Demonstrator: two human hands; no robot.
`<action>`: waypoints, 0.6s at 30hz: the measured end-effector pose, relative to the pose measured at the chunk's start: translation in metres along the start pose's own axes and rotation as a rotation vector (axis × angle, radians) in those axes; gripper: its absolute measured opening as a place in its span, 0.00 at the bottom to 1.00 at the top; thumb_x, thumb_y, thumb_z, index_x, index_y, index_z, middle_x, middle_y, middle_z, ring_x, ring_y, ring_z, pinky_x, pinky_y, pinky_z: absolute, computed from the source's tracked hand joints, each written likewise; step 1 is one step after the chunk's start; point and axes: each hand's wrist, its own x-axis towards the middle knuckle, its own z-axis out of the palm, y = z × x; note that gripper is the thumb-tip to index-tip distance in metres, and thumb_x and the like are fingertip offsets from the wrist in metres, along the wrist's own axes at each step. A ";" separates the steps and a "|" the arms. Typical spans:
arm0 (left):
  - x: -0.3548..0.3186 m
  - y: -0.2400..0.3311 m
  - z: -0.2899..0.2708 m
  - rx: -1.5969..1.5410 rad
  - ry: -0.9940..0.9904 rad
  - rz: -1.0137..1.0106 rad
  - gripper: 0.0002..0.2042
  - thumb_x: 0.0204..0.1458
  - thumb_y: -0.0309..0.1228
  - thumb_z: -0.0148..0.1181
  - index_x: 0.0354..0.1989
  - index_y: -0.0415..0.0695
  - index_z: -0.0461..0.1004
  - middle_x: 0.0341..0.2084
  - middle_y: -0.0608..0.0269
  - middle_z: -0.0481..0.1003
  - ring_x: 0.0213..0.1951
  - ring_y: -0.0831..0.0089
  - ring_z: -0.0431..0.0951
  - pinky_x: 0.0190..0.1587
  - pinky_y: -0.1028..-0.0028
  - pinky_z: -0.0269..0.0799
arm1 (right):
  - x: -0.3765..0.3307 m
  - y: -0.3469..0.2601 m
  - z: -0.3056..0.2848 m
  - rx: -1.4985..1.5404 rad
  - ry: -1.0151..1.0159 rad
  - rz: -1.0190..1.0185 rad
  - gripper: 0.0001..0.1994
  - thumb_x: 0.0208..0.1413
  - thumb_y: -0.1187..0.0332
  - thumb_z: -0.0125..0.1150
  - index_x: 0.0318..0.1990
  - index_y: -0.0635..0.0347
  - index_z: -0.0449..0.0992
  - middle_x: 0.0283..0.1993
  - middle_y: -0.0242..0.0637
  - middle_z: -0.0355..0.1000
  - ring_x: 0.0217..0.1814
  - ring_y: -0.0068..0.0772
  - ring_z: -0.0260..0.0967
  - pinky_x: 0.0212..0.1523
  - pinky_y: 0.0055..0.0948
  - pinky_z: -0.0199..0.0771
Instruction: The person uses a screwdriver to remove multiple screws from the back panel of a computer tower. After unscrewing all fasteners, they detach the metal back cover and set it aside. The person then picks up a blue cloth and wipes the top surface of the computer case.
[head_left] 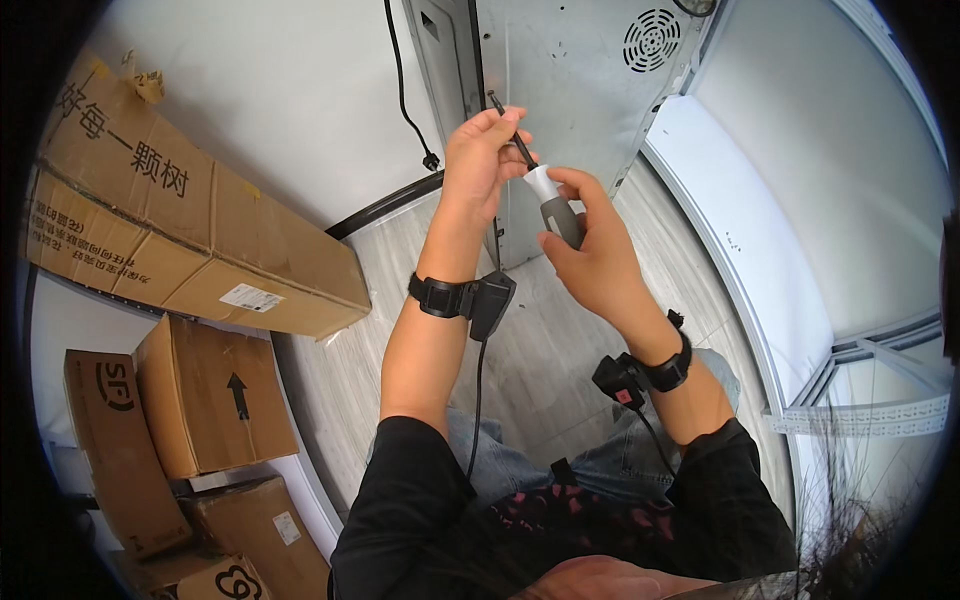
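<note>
A screwdriver [563,220] with a grey and white handle slants up and to the left in front of a grey metal panel [570,110]. Its thick handle sits in my right hand [604,250], fingers and thumb closed around it. The dark shaft passes along my left hand [480,160], whose thumb and fingers close about it near the far end. A small dark tip [492,96] sticks out beyond my left thumb, close to the panel's left edge; whether a screw sits on it I cannot tell.
The panel has a round slotted vent [652,40]. A black cable with a plug [431,161] hangs left of it. Cardboard boxes [210,400] stack along the left, one long box [200,215] reaching toward the middle. A white curved panel [740,220] stands at the right.
</note>
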 end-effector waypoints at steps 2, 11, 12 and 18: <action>-0.001 0.001 0.001 0.103 0.041 0.001 0.11 0.56 0.34 0.54 0.39 0.38 0.72 0.21 0.66 0.72 0.20 0.78 0.74 0.23 0.83 0.68 | 0.000 -0.002 0.003 -0.134 0.065 -0.085 0.26 0.48 0.77 0.57 0.56 0.54 0.60 0.52 0.44 0.63 0.49 0.38 0.67 0.45 0.32 0.70; -0.003 0.007 -0.004 0.162 -0.007 0.039 0.10 0.56 0.34 0.54 0.37 0.39 0.73 0.21 0.67 0.73 0.20 0.80 0.73 0.23 0.83 0.67 | 0.012 0.005 -0.007 0.507 -0.198 0.199 0.30 0.46 0.77 0.61 0.58 0.56 0.58 0.40 0.38 0.67 0.33 0.27 0.69 0.32 0.25 0.69; -0.003 0.008 -0.003 0.174 0.008 0.028 0.10 0.56 0.34 0.54 0.37 0.39 0.73 0.21 0.67 0.73 0.20 0.80 0.73 0.23 0.83 0.67 | 0.011 0.005 -0.006 0.368 -0.172 0.156 0.30 0.45 0.77 0.61 0.58 0.56 0.58 0.40 0.38 0.67 0.33 0.27 0.69 0.32 0.25 0.69; -0.002 0.005 -0.002 0.259 0.074 0.016 0.10 0.57 0.33 0.53 0.37 0.38 0.73 0.21 0.66 0.74 0.21 0.80 0.74 0.22 0.84 0.66 | 0.005 0.006 0.008 -0.076 -0.027 -0.040 0.32 0.44 0.76 0.63 0.58 0.57 0.57 0.39 0.39 0.65 0.32 0.28 0.66 0.34 0.27 0.68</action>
